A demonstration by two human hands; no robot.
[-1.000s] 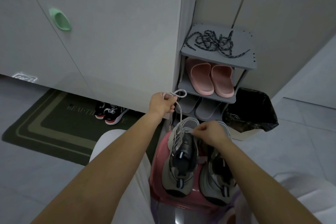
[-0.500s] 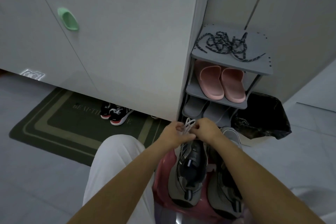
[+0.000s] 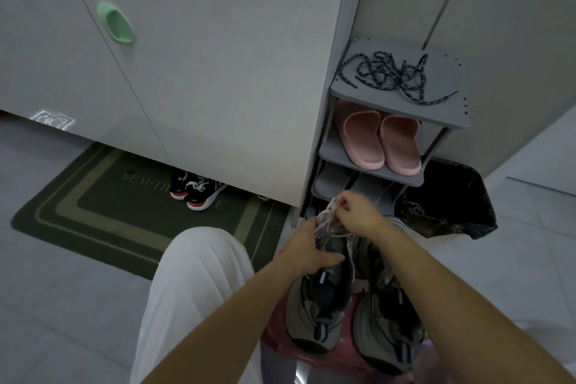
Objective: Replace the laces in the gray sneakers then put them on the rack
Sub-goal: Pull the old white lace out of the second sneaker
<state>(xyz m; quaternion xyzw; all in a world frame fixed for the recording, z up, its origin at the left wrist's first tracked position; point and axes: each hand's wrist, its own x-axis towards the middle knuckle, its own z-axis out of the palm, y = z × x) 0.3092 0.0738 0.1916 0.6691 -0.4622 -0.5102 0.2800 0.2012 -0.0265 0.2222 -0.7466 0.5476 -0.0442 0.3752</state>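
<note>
White lace [image 3: 325, 223] is pinched, bunched, by the curled fingers of the right hand [image 3: 358, 212], just above the toe of the left sneaker [image 3: 318, 305], whose throat the left hand [image 3: 307, 254] grips (its mate [image 3: 386, 324] beside it), both on a pink stool [image 3: 336, 362] before the rack [image 3: 448, 115] on a tiled floor [image 3: 62, 305].

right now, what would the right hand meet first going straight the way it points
Likely the gray slippers on the lowest shelf of the rack, past the lace the right hand pinches; depth unclear.
</note>
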